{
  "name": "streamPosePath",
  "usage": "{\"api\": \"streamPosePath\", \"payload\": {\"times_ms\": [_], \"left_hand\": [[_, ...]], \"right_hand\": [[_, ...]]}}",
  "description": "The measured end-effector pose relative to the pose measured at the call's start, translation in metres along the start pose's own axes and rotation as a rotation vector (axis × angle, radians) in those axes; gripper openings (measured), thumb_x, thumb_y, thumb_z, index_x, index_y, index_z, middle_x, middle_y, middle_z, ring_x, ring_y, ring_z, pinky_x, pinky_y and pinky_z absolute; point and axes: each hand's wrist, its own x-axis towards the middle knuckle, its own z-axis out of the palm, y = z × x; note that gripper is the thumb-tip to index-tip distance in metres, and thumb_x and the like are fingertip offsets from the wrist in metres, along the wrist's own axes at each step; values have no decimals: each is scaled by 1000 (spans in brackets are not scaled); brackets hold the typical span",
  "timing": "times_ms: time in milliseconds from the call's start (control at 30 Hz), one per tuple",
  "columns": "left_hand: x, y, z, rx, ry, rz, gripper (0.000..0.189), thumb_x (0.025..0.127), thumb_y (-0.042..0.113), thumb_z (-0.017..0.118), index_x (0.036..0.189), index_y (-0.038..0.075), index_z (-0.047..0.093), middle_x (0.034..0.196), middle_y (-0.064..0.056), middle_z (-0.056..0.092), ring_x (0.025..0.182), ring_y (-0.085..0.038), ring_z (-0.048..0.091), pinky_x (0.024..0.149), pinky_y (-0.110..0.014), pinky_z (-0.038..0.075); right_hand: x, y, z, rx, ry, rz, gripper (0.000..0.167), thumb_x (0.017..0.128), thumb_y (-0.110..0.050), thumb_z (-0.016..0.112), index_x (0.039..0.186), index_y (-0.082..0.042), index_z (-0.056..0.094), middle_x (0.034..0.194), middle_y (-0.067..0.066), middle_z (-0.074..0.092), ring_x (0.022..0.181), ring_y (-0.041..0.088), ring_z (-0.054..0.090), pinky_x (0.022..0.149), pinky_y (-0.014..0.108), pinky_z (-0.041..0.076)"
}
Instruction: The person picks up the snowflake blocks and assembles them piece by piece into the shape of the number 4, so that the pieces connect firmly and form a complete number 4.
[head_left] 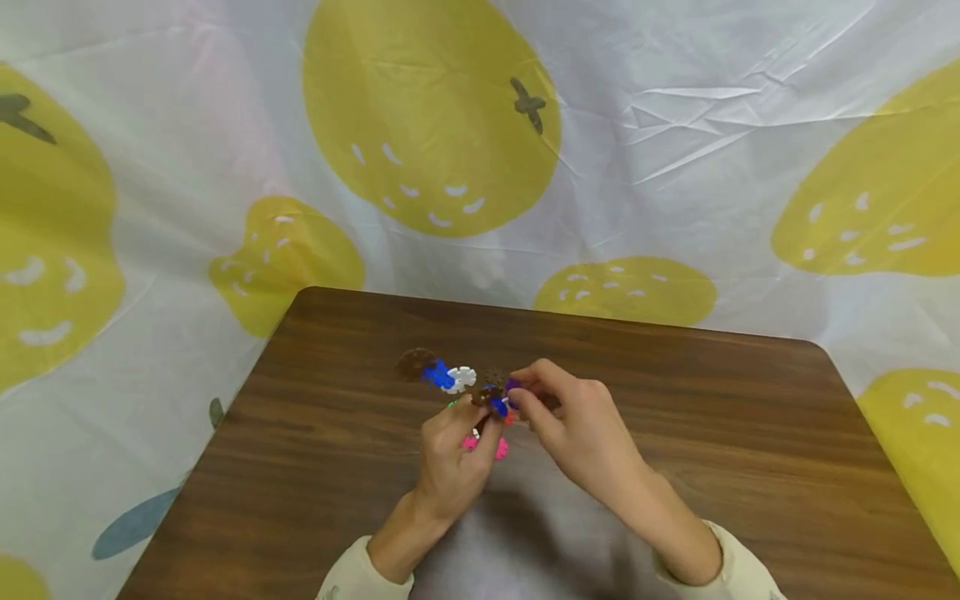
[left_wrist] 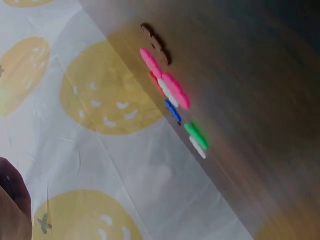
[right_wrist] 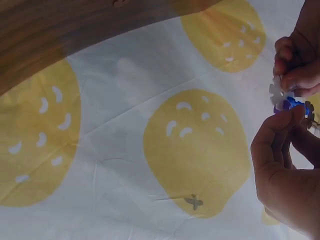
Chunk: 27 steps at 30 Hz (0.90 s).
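My left hand (head_left: pixel 457 450) grips a cluster of notched plastic discs, among them a brown disc (head_left: pixel 490 396) and a blue disc (head_left: pixel 500 407). Thumb and fingertips of my right hand (head_left: pixel 588 425) pinch a purple disc (head_left: pixel 512 392) against that cluster. From the right wrist view, a white disc (right_wrist: pixel 275 93) and a blue disc (right_wrist: pixel 298 105) show between the two hands, partly covered by fingers. Beyond the left hand, another brown disc (head_left: pixel 416 364), blue disc (head_left: pixel 438 374) and white disc (head_left: pixel 460 380) appear joined in a row; I cannot tell whether they are held.
Loose discs lie on the brown wooden table (head_left: pixel 712 417) under the hands: pink (left_wrist: pixel 176 91), green (left_wrist: pixel 196 136), brown (left_wrist: pixel 156 44) and several others. A white curtain (head_left: pixel 675 183) printed with yellow fruit hangs behind the table's far edge.
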Motion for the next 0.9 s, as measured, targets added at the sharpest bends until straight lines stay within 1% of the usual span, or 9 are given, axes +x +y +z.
{"api": "streamPosePath", "payload": {"times_ms": [100, 167, 233, 400, 467, 600, 700, 800, 900], "left_hand": [[1, -2, -3, 6, -34, -20, 19, 82, -11, 69, 92, 5, 74, 81, -5, 71, 67, -14, 65, 61, -26, 56], [1, -3, -6, 8, -53, -45, 19, 84, -11, 68, 92, 6, 73, 82, -3, 71, 66, -13, 63, 60, -24, 54], [1, -5, -9, 15, -64, -67, 19, 84, -11, 67, 91, 6, 72, 82, -4, 70, 66, -13, 63, 60, -21, 54], [-1, -10, -14, 45, -64, -90, 19, 84, -12, 66, 87, 6, 71, 80, -4, 69, 65, -13, 63, 62, -19, 54], [0, -11, -16, 51, -62, -90, 18, 83, -12, 67, 86, 6, 71, 80, -4, 69, 65, -14, 63, 63, -19, 55], [0, -12, -19, 49, -65, -97, 19, 83, -12, 66, 86, 5, 71, 78, -4, 68, 65, -14, 63, 64, -20, 55], [1, -12, -20, 41, -70, -108, 18, 83, -12, 66, 86, 5, 70, 77, -3, 67, 65, -14, 63, 63, -19, 55], [1, -13, -20, 38, -77, -117, 17, 83, -12, 66, 85, 5, 70, 77, -3, 67, 65, -14, 64, 63, -18, 56], [2, -12, -20, 39, -82, -123, 17, 83, -12, 66, 85, 5, 70, 79, -4, 69, 66, -15, 66, 64, -18, 57]], "right_hand": [[-2, 3, -5, 38, -21, 36, 15, 103, -14, 64, 112, -11, 74, 85, -2, 76, 71, 5, 70, 63, 22, 60], [-2, 5, -8, 29, -19, 48, 18, 105, -18, 62, 115, -12, 74, 84, -3, 74, 72, 5, 69, 65, 24, 60], [-2, 8, -12, 17, -7, 54, 19, 105, -20, 61, 117, -13, 74, 88, -3, 75, 76, 9, 70, 67, 26, 61], [-4, 18, -20, -43, 41, 62, 20, 103, -21, 64, 118, -13, 75, 103, -2, 78, 87, 12, 72, 73, 27, 61], [-5, 22, -22, -69, 55, 52, 20, 102, -21, 66, 118, -13, 75, 104, -3, 77, 90, 10, 71, 74, 26, 60], [-7, 31, -22, -101, 69, 18, 22, 99, -18, 71, 120, -13, 74, 99, -6, 74, 90, 8, 67, 74, 25, 57], [-9, 39, -20, -115, 67, -4, 29, 96, -17, 74, 124, -10, 72, 101, -4, 73, 94, 13, 67, 80, 32, 57], [-13, 50, -15, -123, 50, -10, 39, 94, -18, 76, 131, -9, 68, 109, -1, 72, 103, 18, 68, 89, 41, 58], [-18, 63, -7, -128, 25, -11, 48, 93, -22, 77, 138, -9, 64, 117, 2, 71, 111, 21, 68, 94, 44, 57]]}}
